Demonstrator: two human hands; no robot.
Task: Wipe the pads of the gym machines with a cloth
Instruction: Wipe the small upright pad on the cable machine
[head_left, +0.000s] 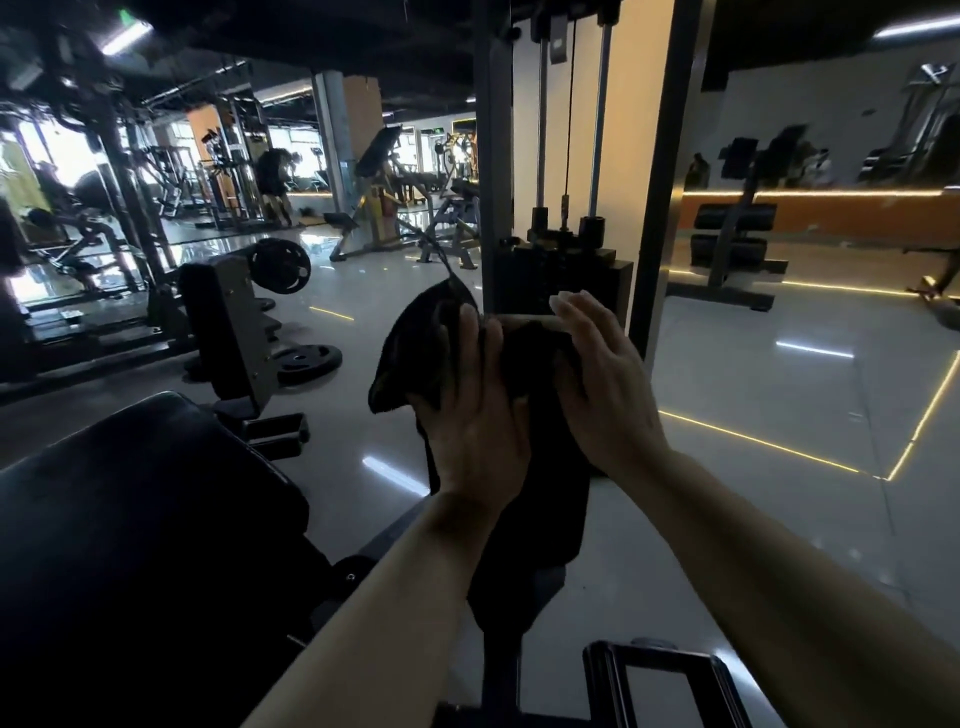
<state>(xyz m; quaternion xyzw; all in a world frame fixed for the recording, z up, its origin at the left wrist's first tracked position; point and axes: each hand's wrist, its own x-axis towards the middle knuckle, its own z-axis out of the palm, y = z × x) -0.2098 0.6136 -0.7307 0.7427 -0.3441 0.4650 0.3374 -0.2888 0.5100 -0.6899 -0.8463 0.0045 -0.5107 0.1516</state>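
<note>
A dark cloth (415, 358) lies draped over the top of a black upright pad (550, 499) in the middle of the view. My left hand (475, 415) presses flat on the cloth with fingers straight, over the pad's left side. My right hand (597, 384) rests on the pad's right side with straight fingers, its fingertips at the pad's top edge. A large black seat pad (140, 509) fills the lower left.
A weight stack frame (566, 249) with guide rods stands right behind the pad. A plate-loaded machine (234, 322) and a loose weight plate (306, 361) sit at left on the glossy floor. A metal frame (660, 680) is at the bottom. More machines fill the background.
</note>
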